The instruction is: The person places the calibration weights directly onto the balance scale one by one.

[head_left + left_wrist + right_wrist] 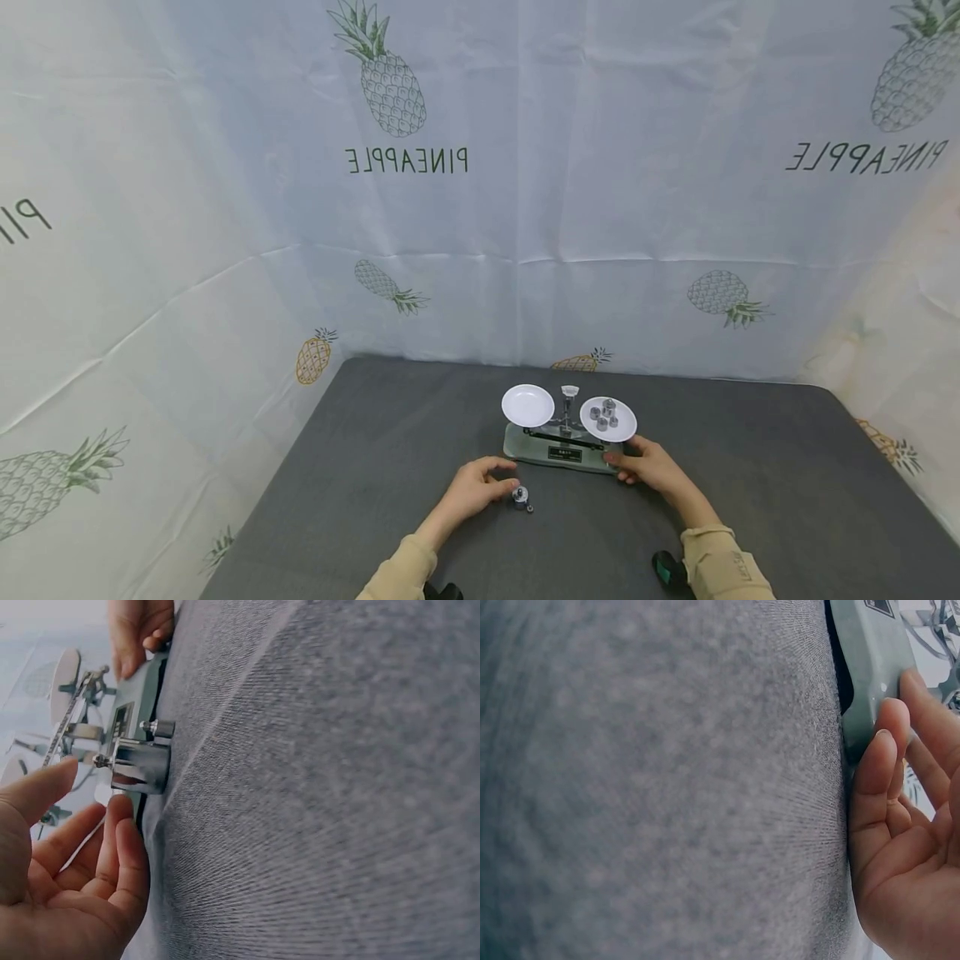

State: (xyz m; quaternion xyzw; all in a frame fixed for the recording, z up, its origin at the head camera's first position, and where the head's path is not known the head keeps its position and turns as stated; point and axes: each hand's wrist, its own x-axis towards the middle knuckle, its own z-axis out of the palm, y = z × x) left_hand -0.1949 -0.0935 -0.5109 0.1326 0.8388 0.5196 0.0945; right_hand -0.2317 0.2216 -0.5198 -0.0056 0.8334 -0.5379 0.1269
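Note:
A balance scale (528,446) with a green base and two white pans stands on the dark cloth. Its right pan (617,432) carries several metal weights (602,424); the left pan (528,406) bears nothing. My right hand (651,467) holds the right end of the base, thumb on its surface and some fingers curled beside the end (862,727). In front of the scale stands a larger shiny knobbed weight (142,766), with a small weight (163,728) close by. Beside the larger weight is my left hand (477,486), thumb and fingers apart, holding nothing.
Grey cloth (375,500) covers the table. A pale pineapple-printed curtain (525,208) rises behind it and at the sides. A black device (667,569) is at the right wrist, and another dark one (444,592) shows at the left wrist.

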